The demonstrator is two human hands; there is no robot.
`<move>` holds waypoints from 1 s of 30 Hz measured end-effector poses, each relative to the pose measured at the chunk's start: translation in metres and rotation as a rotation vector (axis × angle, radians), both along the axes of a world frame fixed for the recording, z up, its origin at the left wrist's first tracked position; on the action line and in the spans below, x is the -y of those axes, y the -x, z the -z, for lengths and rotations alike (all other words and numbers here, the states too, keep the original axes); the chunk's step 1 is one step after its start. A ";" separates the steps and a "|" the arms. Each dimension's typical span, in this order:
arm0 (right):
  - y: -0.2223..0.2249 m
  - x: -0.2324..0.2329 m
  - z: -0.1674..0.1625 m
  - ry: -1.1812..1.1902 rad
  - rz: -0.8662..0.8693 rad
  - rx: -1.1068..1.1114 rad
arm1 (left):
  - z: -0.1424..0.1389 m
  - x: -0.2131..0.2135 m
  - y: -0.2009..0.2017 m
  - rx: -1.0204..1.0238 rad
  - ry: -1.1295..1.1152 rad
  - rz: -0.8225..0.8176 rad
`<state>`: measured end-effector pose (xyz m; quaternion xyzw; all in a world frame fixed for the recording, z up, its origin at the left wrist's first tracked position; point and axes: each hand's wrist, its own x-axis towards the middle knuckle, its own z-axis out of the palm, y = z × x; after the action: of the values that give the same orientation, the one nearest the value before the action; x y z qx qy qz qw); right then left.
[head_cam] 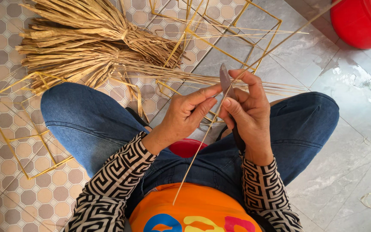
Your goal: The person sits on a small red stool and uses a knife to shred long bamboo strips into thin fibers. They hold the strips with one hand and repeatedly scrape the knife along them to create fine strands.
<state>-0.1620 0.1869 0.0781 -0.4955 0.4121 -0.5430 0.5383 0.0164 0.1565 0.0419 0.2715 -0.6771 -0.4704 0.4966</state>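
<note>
Left hand (185, 112) pinches reed strip (202, 141); right hand (247, 107) grips knife (225, 81); straw bundles (91, 43) ahead.

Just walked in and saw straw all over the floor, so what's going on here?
A person sits on the tiled floor, working a long thin straw strip with both hands. The right hand holds a knife against the strip, while the left hand pinches the strip beside the blade. Bundles of dried straw and thin yellow frames lie ahead.
</note>
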 end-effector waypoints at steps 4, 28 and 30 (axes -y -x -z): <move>-0.005 -0.002 0.001 -0.006 0.030 0.029 | 0.003 -0.006 0.000 0.002 -0.011 0.003; -0.001 0.002 0.010 -0.044 -0.041 0.008 | 0.011 -0.001 0.000 -0.099 -0.275 0.105; -0.002 0.002 0.009 -0.044 -0.060 -0.006 | 0.008 0.000 0.000 -0.089 -0.270 0.065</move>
<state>-0.1603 0.1846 0.0695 -0.4973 0.4103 -0.5162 0.5638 0.0160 0.1570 0.0342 0.2928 -0.5933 -0.5847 0.4694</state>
